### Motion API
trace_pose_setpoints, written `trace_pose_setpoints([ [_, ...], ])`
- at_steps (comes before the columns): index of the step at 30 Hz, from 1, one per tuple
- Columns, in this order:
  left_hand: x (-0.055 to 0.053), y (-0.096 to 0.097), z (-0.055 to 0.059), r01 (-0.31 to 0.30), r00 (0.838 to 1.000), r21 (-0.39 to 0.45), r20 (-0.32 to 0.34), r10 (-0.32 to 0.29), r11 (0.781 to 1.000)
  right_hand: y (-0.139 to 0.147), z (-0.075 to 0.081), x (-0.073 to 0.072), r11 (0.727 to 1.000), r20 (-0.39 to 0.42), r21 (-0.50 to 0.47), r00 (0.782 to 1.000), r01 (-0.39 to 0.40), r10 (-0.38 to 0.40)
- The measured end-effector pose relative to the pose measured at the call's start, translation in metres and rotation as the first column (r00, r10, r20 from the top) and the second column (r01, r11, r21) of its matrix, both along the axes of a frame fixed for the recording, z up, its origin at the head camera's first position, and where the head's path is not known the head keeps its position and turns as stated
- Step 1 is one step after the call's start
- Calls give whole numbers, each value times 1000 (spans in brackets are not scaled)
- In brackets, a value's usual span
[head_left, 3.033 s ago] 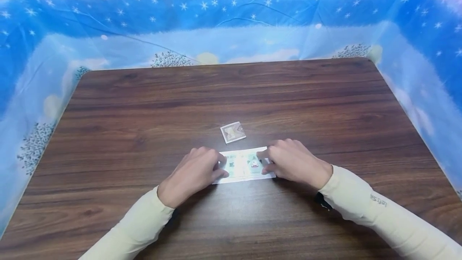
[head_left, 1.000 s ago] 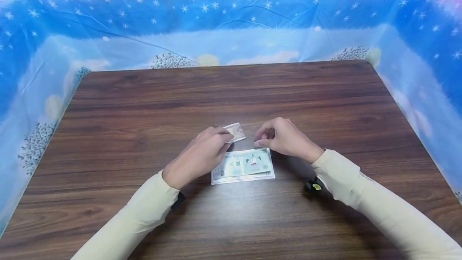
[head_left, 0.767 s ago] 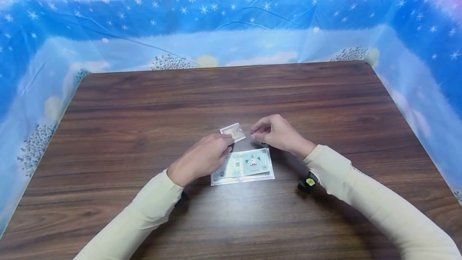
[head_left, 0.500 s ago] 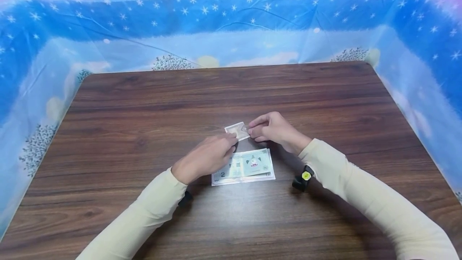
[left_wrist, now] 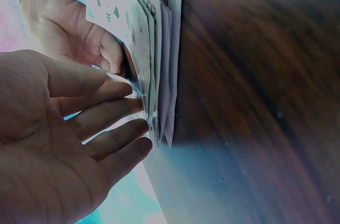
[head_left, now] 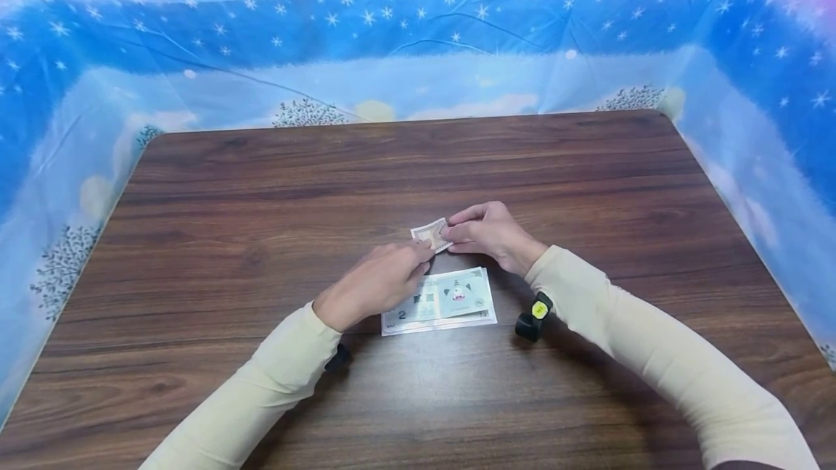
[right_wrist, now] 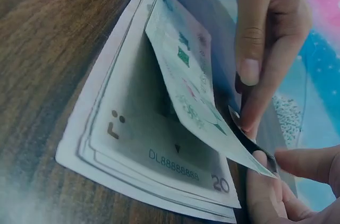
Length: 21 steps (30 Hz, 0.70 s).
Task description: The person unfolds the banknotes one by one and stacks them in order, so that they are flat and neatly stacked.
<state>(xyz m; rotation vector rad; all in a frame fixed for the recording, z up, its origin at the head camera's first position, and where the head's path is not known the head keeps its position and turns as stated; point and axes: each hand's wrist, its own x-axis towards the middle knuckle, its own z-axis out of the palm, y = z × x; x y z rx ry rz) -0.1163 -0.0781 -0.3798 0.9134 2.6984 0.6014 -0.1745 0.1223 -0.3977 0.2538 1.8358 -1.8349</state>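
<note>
A small folded brownish banknote (head_left: 427,231) lies just beyond a stack of pale green play banknotes (head_left: 461,299). My right hand (head_left: 495,236) pinches its right edge, thumb on top and fingers underneath. My left hand (head_left: 381,275) reaches over the left part of the stack, its fingertips touching the folded note's near edge. In the left wrist view the left fingers (left_wrist: 114,139) are nearly straight beside the stack. Seen from the right wrist, the top note of the stack (right_wrist: 159,168) is folded and its upper flap (right_wrist: 188,86) stands up at an angle.
The wood-grain table (head_left: 261,187) extends around the notes on all sides. A blue and pink curtain (head_left: 418,27) with white snowflakes encloses its back and sides. A black strap device with a yellow mark (head_left: 535,314) hangs under the right wrist.
Both hands have left the ends of the banknote stack and moved up to the folded note. That note has shifted slightly right, and the right thumb has come over its edge.
</note>
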Motion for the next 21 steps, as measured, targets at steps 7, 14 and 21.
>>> trace_pose_setpoints([
  [7, -2, -3, 0, -53, 998, 93, 25, 51, 994, -3, 1, -2, 998, -21, 63, 1000, 22, -21],
  [14, -2, -14, 3, -290, 957, 269, 79, 279, 918, -2, 13, -1, 999, -45, 18, 998, 43, -42],
  [21, -6, -14, 2, -655, 732, 540, 627, 267, 528, -6, 28, 9, 997, -64, -60, 996, 50, -54],
])
